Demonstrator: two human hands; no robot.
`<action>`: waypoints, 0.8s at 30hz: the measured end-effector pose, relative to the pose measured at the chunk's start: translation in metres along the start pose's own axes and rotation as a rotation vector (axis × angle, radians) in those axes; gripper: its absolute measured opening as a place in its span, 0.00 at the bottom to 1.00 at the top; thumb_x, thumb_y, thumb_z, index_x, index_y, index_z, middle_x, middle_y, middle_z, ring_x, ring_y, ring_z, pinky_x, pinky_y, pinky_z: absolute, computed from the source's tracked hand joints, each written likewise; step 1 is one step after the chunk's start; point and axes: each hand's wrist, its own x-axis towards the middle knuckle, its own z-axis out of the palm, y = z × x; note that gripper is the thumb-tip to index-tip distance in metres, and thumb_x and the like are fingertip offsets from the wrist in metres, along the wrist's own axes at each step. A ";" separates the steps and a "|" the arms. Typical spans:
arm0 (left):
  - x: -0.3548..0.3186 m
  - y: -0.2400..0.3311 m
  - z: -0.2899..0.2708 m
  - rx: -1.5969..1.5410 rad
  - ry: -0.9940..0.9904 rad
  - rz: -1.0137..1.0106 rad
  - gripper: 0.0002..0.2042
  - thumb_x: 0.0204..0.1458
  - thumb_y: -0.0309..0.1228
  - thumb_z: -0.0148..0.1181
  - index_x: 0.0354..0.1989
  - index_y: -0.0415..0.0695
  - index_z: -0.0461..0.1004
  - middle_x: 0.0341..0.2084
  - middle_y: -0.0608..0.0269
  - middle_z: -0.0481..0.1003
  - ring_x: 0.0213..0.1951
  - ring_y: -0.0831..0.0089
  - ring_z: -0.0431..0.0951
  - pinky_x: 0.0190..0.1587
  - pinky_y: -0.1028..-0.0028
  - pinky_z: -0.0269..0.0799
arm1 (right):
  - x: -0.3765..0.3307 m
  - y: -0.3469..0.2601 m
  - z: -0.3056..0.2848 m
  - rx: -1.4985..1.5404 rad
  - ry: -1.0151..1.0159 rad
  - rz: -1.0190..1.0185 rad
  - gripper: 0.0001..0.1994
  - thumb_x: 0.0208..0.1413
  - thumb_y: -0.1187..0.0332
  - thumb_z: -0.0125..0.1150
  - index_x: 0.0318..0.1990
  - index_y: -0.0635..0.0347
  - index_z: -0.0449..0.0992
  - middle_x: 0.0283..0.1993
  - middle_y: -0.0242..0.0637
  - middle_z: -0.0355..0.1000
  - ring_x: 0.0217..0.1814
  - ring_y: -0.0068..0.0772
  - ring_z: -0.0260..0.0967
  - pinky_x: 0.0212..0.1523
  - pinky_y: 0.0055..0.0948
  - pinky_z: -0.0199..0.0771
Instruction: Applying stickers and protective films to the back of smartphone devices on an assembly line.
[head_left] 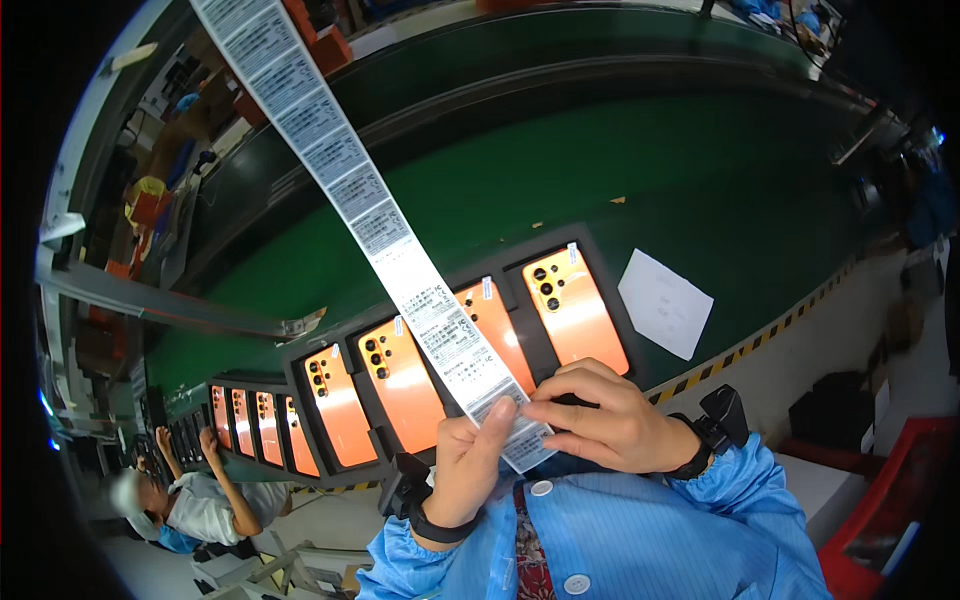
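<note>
Head view:
- Left hand (478,462) is sitting at 6 o'clock, fingers curled shut, thumb pressing the lower end of a label strip (372,222).
- Right hand (608,418) is lying just beside it toward 5 o'clock, thumb and forefinger pinching closed on the same strip end, fingertips (533,411) touching the left thumb.
- Strip is running taut from the hands up to 11 o'clock, leaving the picture at the top edge; white, printed in repeated blocks.
- Strip is crossing over a black tray (500,270) holding four orange phones (574,310), backs up, camera clusters toward 12 o'clock.
- Tray is resting on a green belt (640,190) running from 9 to 2 o'clock.
- Second tray (300,390) with more orange phones is sitting at 8 o'clock, just beside the first.
- White sheet (665,303) is lying on the belt at 3 o'clock, near the first tray, not touching.
- Both wrists are wearing black bands (440,527) over blue sleeves (640,540).
- Another person (190,505) is working at 8 o'clock, one hand reaching up to the second tray.
- Red bin (890,520) is showing at 4 o'clock.
</note>
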 end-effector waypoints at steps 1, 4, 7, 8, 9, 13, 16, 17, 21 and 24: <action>-0.001 0.001 -0.002 -0.016 -0.018 -0.010 0.14 0.58 0.34 0.50 0.33 0.35 0.76 0.30 0.64 0.76 0.31 0.84 0.72 0.34 0.83 0.67 | 0.002 0.000 0.003 -0.032 -0.009 0.024 0.17 0.40 0.74 0.65 0.41 0.66 0.75 0.38 0.40 0.69 0.39 0.38 0.66 0.38 0.33 0.66; -0.005 0.002 -0.007 -0.073 -0.033 -0.034 0.13 0.58 0.32 0.50 0.34 0.35 0.76 0.30 0.64 0.76 0.32 0.85 0.71 0.35 0.83 0.66 | 0.004 0.003 0.011 -0.020 -0.011 -0.004 0.16 0.41 0.76 0.63 0.41 0.66 0.74 0.37 0.35 0.66 0.36 0.34 0.63 0.36 0.31 0.63; -0.008 0.003 -0.012 -0.121 -0.036 -0.046 0.11 0.57 0.30 0.51 0.33 0.34 0.76 0.30 0.65 0.76 0.31 0.85 0.71 0.34 0.83 0.66 | 0.009 0.004 0.015 -0.007 -0.017 -0.018 0.13 0.40 0.76 0.63 0.38 0.65 0.75 0.34 0.34 0.68 0.35 0.33 0.64 0.35 0.30 0.63; -0.009 0.003 -0.014 -0.127 -0.045 -0.058 0.11 0.57 0.30 0.51 0.33 0.34 0.76 0.30 0.66 0.76 0.31 0.85 0.71 0.33 0.84 0.65 | 0.010 0.004 0.016 -0.013 -0.026 -0.022 0.12 0.40 0.76 0.63 0.36 0.64 0.75 0.33 0.33 0.68 0.35 0.33 0.64 0.34 0.29 0.63; -0.009 0.003 -0.016 -0.132 -0.055 -0.070 0.10 0.57 0.29 0.51 0.33 0.34 0.76 0.30 0.66 0.76 0.31 0.86 0.70 0.33 0.84 0.65 | 0.012 0.004 0.016 -0.013 -0.028 -0.023 0.12 0.40 0.76 0.63 0.36 0.64 0.75 0.33 0.33 0.68 0.35 0.33 0.64 0.34 0.29 0.63; -0.008 0.003 -0.015 -0.113 -0.048 -0.072 0.10 0.57 0.29 0.51 0.33 0.34 0.76 0.29 0.67 0.76 0.31 0.86 0.70 0.32 0.84 0.64 | 0.015 0.003 0.016 -0.142 0.031 -0.078 0.11 0.36 0.74 0.67 0.31 0.61 0.78 0.29 0.33 0.70 0.32 0.34 0.65 0.32 0.30 0.63; -0.004 0.001 -0.013 -0.096 -0.054 -0.095 0.10 0.56 0.28 0.51 0.32 0.34 0.76 0.30 0.67 0.76 0.31 0.86 0.70 0.32 0.83 0.64 | 0.013 0.003 0.016 -0.228 0.071 -0.104 0.08 0.37 0.74 0.65 0.29 0.60 0.77 0.29 0.30 0.69 0.33 0.32 0.64 0.33 0.30 0.62; -0.002 0.003 -0.011 -0.087 -0.046 -0.101 0.10 0.56 0.28 0.51 0.32 0.34 0.76 0.30 0.66 0.76 0.31 0.85 0.70 0.33 0.83 0.65 | 0.013 0.003 0.015 -0.252 0.093 -0.112 0.05 0.39 0.73 0.62 0.28 0.60 0.76 0.29 0.29 0.68 0.35 0.30 0.64 0.34 0.30 0.61; 0.005 0.001 -0.003 -0.054 -0.042 -0.105 0.10 0.56 0.28 0.52 0.33 0.34 0.77 0.30 0.65 0.76 0.32 0.84 0.71 0.34 0.83 0.65 | 0.008 0.006 0.006 -0.281 0.120 -0.099 0.07 0.35 0.75 0.67 0.26 0.61 0.77 0.28 0.31 0.69 0.32 0.33 0.64 0.33 0.29 0.61; 0.011 0.000 0.005 -0.032 -0.037 -0.129 0.10 0.55 0.28 0.53 0.32 0.33 0.77 0.30 0.65 0.76 0.31 0.84 0.71 0.34 0.82 0.66 | 0.005 0.009 -0.003 -0.260 0.103 -0.064 0.07 0.35 0.75 0.66 0.26 0.61 0.76 0.29 0.31 0.69 0.33 0.33 0.64 0.35 0.30 0.61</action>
